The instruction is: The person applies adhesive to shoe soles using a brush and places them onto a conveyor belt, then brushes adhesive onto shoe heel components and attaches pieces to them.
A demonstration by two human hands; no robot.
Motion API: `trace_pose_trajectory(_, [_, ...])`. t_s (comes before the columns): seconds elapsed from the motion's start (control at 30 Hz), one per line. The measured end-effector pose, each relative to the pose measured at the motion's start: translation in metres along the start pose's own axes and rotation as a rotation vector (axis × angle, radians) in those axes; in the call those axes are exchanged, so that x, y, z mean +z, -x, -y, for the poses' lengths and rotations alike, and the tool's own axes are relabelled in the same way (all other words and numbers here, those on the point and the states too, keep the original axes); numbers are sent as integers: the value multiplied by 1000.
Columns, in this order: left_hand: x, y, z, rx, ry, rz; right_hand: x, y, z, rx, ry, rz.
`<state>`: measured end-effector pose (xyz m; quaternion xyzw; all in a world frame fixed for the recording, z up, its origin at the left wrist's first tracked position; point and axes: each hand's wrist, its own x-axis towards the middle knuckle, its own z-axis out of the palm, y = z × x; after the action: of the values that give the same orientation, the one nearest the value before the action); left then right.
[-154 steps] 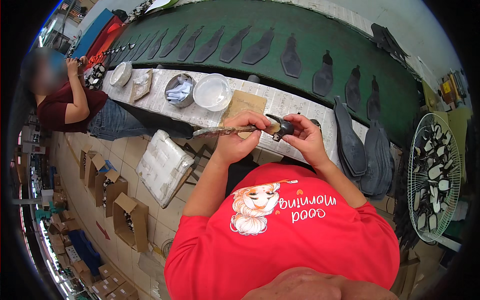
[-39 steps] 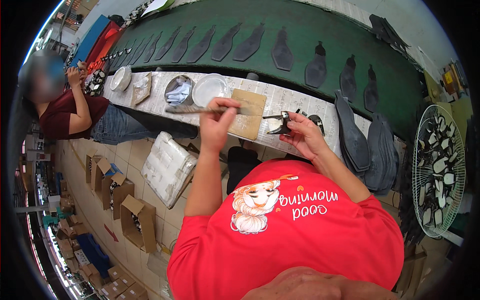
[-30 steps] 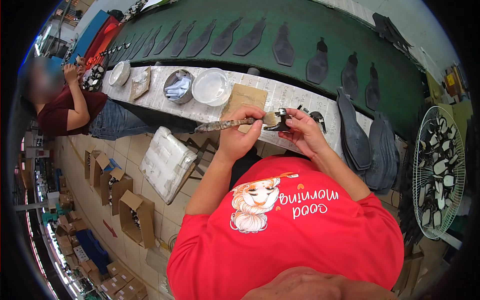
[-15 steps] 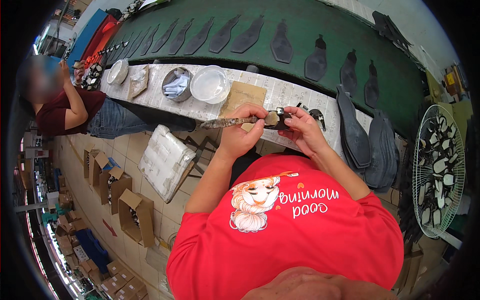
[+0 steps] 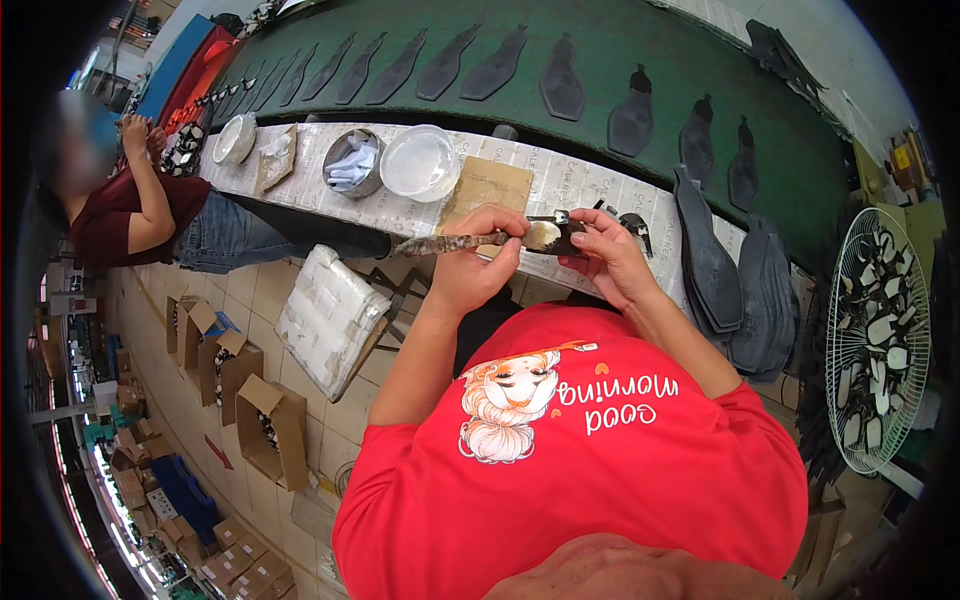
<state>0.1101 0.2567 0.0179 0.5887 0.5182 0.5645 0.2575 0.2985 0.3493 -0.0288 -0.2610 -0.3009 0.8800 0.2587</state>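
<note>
My left hand (image 5: 478, 262) grips a long glue-crusted brush (image 5: 440, 243) whose pale tip rests on a small black piece (image 5: 562, 234). My right hand (image 5: 607, 252) pinches that black piece from the right and holds it just above the paper-covered bench (image 5: 590, 190). A white bowl of glue (image 5: 419, 163) and a brown board (image 5: 485, 187) sit on the bench just beyond my hands.
Dark shoe soles (image 5: 560, 85) lie in a row on the green conveyor (image 5: 600, 40). More soles (image 5: 745, 290) are stacked at right beside a wire rack (image 5: 875, 335) of small pieces. Another person (image 5: 140, 215) sits at left. Cardboard boxes (image 5: 265, 425) stand on the tiled floor.
My left hand went out to the glue bowl with the brush, then came back. The brush tip now rests on the black piece in my right hand.
</note>
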Motion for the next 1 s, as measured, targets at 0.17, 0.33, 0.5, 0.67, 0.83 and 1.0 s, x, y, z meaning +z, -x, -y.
trace_pose_trajectory(0.17, [-4,3,2,16,-8,-5,-2,0,-2,0,8,-6])
trace_pose_trajectory(0.33, [-7,7,3,1,-15,-30,3,3,0,2,-12,-26])
trace_pose_trajectory(0.5, [-10,12,9,1,-22,-44,3,3,0,1,-9,-17])
trace_pose_trajectory(0.67, [-14,17,9,-17,-13,-56,3,3,-1,-1,0,-16])
trace_pose_trajectory(0.83, [-20,23,5,-38,-7,-124,1,2,0,11,-21,-5])
trace_pose_trajectory(1.0, [-8,14,-6,85,-57,-145,6,3,-1,45,-14,10])
